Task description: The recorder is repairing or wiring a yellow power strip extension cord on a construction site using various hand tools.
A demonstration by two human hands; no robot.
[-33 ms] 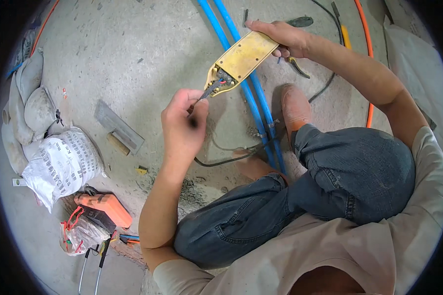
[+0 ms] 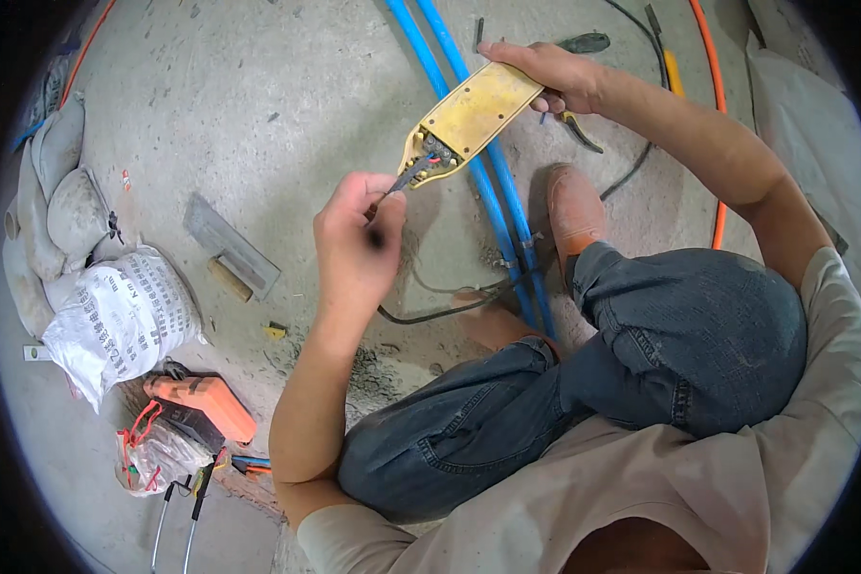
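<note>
A yellow power strip (image 2: 483, 107) is held up over the concrete floor, its flat back with small screws facing me. My right hand (image 2: 560, 75) grips its far right end, thumb along the edge and fingers curled beneath. At the near left end the casing is uncovered, showing metal terminals with red and blue wire ends by them. My left hand (image 2: 362, 234) pinches the dark cable (image 2: 413, 175) just outside that end, between thumb and fingers. Past the hand, a dark cable (image 2: 430, 314) runs on along the floor toward my feet.
Two blue pipes (image 2: 488, 196) cross the floor beneath the strip. Pliers (image 2: 581, 132) and a dark-handled tool (image 2: 584, 43) lie near my right hand. A trowel (image 2: 230, 247), a white sack (image 2: 124, 325) and an orange tool (image 2: 206, 397) are at left. An orange hose (image 2: 717, 143) runs at right.
</note>
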